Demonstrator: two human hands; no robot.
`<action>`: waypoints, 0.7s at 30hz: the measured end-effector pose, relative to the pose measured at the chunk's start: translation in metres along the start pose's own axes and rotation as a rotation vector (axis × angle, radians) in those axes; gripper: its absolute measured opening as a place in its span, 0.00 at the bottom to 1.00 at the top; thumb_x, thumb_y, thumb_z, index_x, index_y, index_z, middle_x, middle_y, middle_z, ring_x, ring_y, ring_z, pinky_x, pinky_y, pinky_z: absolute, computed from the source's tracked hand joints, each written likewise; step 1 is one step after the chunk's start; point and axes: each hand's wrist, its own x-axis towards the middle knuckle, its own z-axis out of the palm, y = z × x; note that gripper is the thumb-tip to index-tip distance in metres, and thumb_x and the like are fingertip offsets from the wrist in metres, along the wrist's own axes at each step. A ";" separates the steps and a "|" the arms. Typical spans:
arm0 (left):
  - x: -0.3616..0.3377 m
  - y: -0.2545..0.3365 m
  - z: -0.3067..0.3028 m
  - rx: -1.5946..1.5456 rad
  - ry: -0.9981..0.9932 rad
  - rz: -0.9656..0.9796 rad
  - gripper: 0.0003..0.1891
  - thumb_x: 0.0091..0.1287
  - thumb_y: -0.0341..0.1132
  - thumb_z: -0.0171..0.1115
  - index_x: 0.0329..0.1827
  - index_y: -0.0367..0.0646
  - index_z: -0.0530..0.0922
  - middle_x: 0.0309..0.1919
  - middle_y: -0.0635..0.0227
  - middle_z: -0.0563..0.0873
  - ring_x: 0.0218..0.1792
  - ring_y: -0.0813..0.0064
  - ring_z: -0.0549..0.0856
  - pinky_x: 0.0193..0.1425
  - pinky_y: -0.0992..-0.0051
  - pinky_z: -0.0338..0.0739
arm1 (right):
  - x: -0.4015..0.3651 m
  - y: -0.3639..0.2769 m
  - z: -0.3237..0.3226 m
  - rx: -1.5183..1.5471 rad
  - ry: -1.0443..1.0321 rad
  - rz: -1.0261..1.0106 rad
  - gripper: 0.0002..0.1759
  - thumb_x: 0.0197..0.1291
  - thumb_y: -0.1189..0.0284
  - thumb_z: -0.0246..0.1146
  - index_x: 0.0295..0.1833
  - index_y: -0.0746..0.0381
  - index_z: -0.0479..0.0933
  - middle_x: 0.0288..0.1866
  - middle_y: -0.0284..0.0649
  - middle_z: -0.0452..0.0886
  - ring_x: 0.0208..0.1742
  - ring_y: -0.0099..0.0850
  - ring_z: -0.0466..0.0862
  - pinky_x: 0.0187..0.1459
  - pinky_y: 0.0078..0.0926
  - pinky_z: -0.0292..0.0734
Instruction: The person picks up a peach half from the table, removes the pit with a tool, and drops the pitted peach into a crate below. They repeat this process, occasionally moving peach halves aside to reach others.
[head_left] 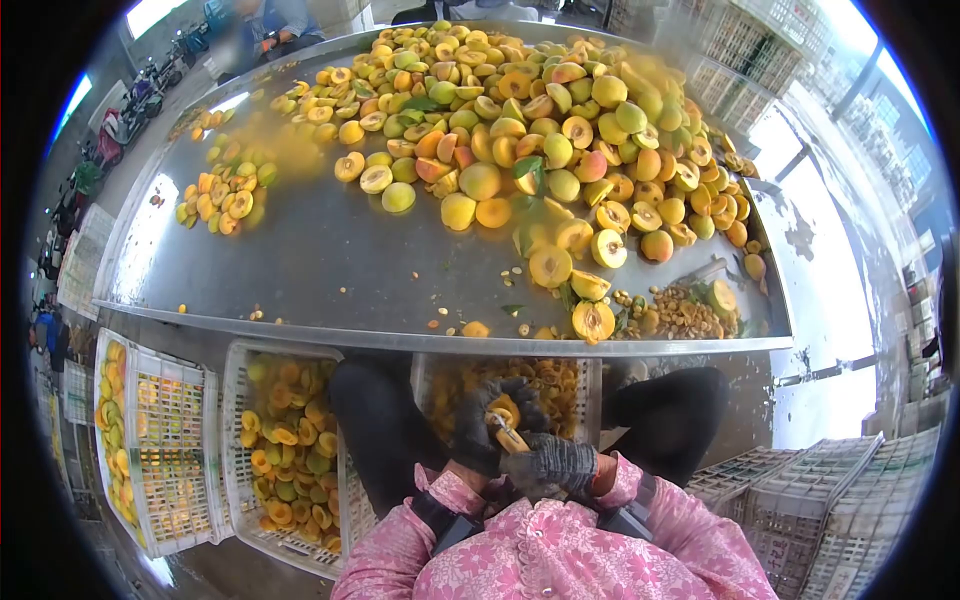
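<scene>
My left hand (475,425), in a dark glove, is closed around a peach half (503,410) in front of my body. In a grey knitted glove, my right hand (552,464) grips a small hand tool with a yellowish handle (513,440). Its metal end (494,418) meets the fruit; the exact shape of the tip is too small to make out. Below both hands, between my knees, stands a white crate (595,395) holding peach pieces (550,385).
A metal table (330,260) with a raised rim spans ahead, bearing a large heap of halved peaches (560,130). Pits (690,315) lie at its near right corner. Crates of peach halves (290,450) stand left; stacked crates (810,500) stand right. Another person (275,30) is across the table.
</scene>
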 end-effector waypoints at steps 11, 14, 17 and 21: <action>-0.007 0.048 0.012 0.273 -0.112 0.187 0.10 0.62 0.28 0.57 0.46 0.36 0.76 0.45 0.60 0.82 0.47 0.68 0.80 0.56 0.73 0.73 | -0.023 -0.036 0.005 0.160 0.091 0.006 0.21 0.54 0.66 0.65 0.50 0.66 0.73 0.36 0.37 0.79 0.32 0.23 0.78 0.32 0.16 0.74; -0.016 0.046 0.011 0.731 -0.054 0.160 0.10 0.63 0.28 0.56 0.46 0.36 0.77 0.45 0.60 0.81 0.47 0.70 0.80 0.56 0.73 0.73 | -0.017 -0.028 0.002 0.215 0.091 -0.019 0.19 0.55 0.66 0.64 0.49 0.65 0.73 0.33 0.36 0.79 0.30 0.22 0.78 0.31 0.14 0.73; -0.004 0.036 -0.003 0.784 -0.108 0.177 0.09 0.61 0.26 0.59 0.43 0.35 0.78 0.43 0.60 0.83 0.44 0.71 0.82 0.53 0.75 0.74 | -0.008 -0.017 0.005 0.199 0.186 0.007 0.17 0.57 0.66 0.62 0.48 0.64 0.72 0.29 0.33 0.77 0.25 0.20 0.75 0.25 0.14 0.70; -0.017 0.044 0.029 0.889 -0.092 0.171 0.08 0.58 0.25 0.60 0.41 0.35 0.78 0.42 0.58 0.84 0.44 0.71 0.82 0.52 0.75 0.75 | -0.015 -0.027 0.002 0.274 0.097 0.075 0.12 0.58 0.66 0.60 0.44 0.61 0.71 0.25 0.32 0.73 0.16 0.20 0.69 0.14 0.15 0.62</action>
